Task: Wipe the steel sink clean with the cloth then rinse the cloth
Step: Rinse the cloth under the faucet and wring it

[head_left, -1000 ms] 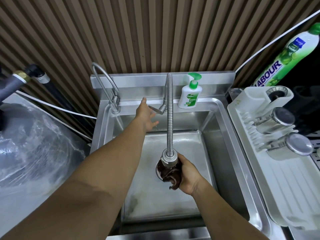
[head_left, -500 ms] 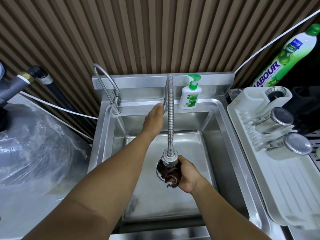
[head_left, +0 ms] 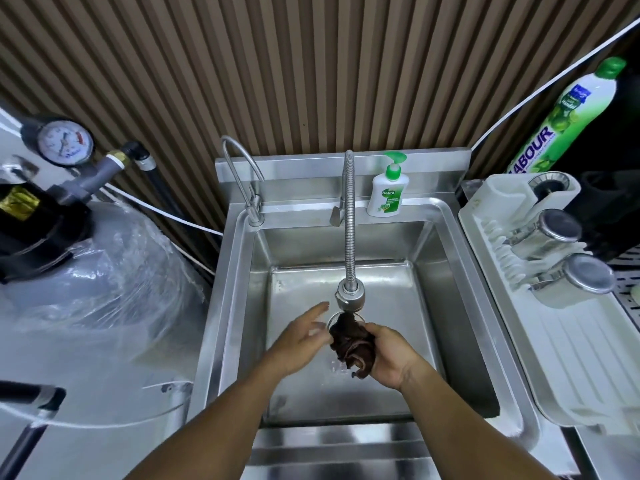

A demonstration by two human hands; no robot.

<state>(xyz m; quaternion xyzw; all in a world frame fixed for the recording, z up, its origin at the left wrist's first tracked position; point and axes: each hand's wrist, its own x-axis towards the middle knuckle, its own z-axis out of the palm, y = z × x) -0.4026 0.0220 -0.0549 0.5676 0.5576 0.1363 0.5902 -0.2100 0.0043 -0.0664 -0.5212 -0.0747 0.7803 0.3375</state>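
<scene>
A steel sink (head_left: pixel 433 271) fills the middle of the view. Its flexible steel faucet (head_left: pixel 349 237) bends down to a spray head just above the drain. My right hand (head_left: pixel 389 358) grips a bunched dark brown cloth (head_left: pixel 349 344) directly under that spray head, over the drain. Water drips from the cloth onto the basin floor. My left hand (head_left: pixel 301 336) hovers just left of the cloth with fingers spread, holding nothing. The drain is mostly hidden behind the cloth.
A second thin tap (head_left: pixel 242 174) stands at the sink's back left. A soap pump bottle (head_left: pixel 388 188) sits on the back ledge. A white dish rack (head_left: pixel 571 341) with steel containers is on the right, a green detergent bottle (head_left: pixel 568 112) behind it. A plastic-wrapped tank (head_left: pixel 86 271) with a gauge stands left.
My left hand has left the faucet handle at the back and come down beside the cloth. The view has tilted, showing more of the tank on the left.
</scene>
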